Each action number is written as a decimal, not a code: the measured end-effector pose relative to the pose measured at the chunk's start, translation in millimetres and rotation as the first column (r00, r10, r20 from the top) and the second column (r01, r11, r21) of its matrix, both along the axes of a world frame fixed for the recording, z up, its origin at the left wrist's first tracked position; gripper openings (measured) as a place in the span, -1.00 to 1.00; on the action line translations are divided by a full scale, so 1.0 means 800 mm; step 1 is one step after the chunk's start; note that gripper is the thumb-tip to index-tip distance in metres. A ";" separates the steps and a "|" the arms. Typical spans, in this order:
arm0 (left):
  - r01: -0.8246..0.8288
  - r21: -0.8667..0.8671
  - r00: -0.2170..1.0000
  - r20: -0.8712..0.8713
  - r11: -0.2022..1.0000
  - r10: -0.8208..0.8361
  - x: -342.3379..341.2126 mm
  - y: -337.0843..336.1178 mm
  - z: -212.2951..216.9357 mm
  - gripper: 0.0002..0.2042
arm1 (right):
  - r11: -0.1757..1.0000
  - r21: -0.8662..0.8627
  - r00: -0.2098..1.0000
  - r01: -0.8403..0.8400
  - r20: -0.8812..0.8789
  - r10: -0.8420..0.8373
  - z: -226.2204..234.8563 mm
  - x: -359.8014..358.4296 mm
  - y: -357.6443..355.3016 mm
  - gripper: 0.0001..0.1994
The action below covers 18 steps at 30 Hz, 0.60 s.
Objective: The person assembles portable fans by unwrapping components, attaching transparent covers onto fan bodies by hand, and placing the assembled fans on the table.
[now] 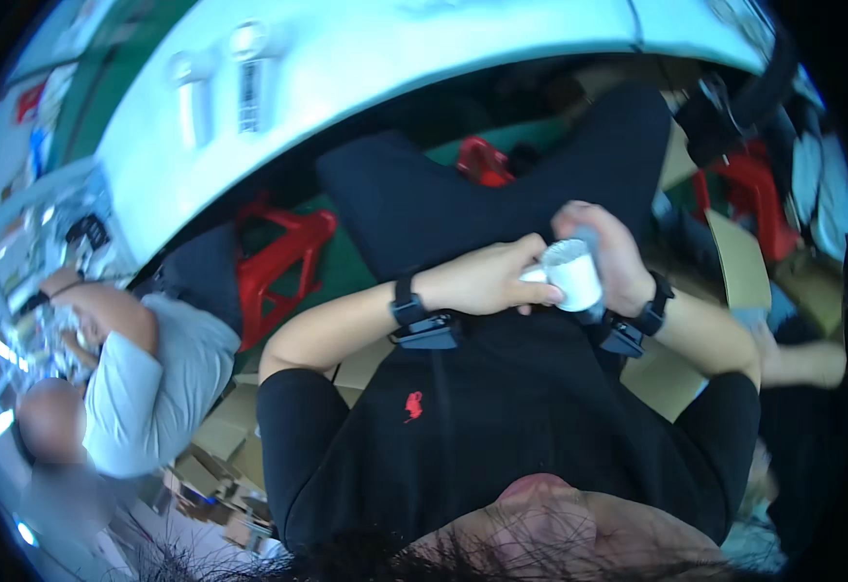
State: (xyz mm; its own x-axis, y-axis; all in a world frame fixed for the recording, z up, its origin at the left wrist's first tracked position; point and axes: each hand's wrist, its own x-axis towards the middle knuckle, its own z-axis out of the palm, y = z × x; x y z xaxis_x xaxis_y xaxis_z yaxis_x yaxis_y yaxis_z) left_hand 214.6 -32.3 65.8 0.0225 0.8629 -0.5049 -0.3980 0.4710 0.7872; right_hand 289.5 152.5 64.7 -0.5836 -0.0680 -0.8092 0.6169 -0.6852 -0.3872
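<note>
In front of my chest I hold a white cylindrical thing (580, 283) with a ridged grey round end and a narrower part toward the left. My left hand (490, 277) is closed on that narrower part, thumb along its side. My right hand (620, 264) curls around the far side, its fingertips smeared by motion. Between its palm and the cylinder shows a grey-blue, cloth-like piece (589, 236), mostly hidden. The exact kind of the white thing cannot be made out.
Two white round-headed devices with handles (249, 82) (188, 102) lie on the pale table (366, 48) ahead. Red stools (283, 254) (749, 194) stand left and right. Cardboard boxes (220, 436) lie behind. A person in a grey shirt (167, 373) sits at left; another person's arm (802, 364) shows at right.
</note>
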 end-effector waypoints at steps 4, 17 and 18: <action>-0.317 0.065 0.946 0.092 0.946 0.311 -0.006 -0.027 -0.010 -0.60 | 0.995 -0.100 0.999 -0.030 0.012 0.032 -0.012 -0.023 0.047 -0.68; -0.859 0.411 -0.381 -0.911 0.305 0.154 -0.295 -0.387 0.012 -0.57 | 0.965 0.078 0.872 -0.250 -0.415 0.259 0.028 -0.025 0.053 -0.70; -0.856 0.414 -0.382 -0.910 0.310 0.159 -0.309 -0.400 0.000 -0.57 | 0.919 0.358 0.744 -0.162 -0.568 0.353 0.055 -0.019 0.054 -0.76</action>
State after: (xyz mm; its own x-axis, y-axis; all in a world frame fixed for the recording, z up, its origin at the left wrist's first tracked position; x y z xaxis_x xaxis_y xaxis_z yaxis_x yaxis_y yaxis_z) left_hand -32.8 -352.1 65.5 -0.9229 -0.2025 0.3276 0.0225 0.8208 0.5708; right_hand 274.3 195.7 108.9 -0.9477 -0.1274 -0.2927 0.3190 -0.3449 -0.8828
